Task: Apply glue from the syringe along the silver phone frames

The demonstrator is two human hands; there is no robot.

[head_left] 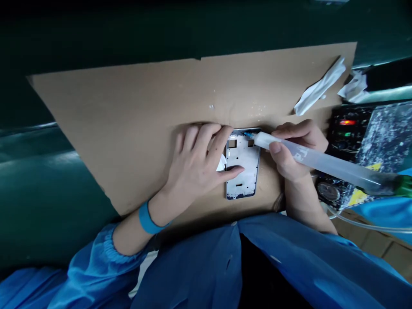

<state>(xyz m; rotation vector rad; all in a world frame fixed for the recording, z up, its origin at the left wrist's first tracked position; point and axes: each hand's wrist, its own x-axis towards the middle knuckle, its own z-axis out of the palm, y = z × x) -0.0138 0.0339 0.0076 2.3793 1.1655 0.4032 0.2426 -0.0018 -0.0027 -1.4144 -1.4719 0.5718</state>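
Observation:
A flat phone frame point(243, 165) with small cutouts lies on a cardboard sheet point(135, 103). My left hand point(201, 161) grips its left side, index finger near the top left corner and thumb over the plate's face. White tissue point(222, 163) shows between that hand and the frame. In my right hand point(294, 150) is a translucent syringe point(322, 162), held like a pen, with a green end at the right. Its thin blue tip touches or hovers just over the frame's top edge, near the right corner; which of these I cannot tell.
Folded white tissue point(320, 88) lies at the cardboard's upper right, with a crumpled one point(354, 87) beyond. A stained black control box point(344, 137) with a red display, a gauge and a clear tube stands at the right. The green table point(161, 30) surrounds the cardboard.

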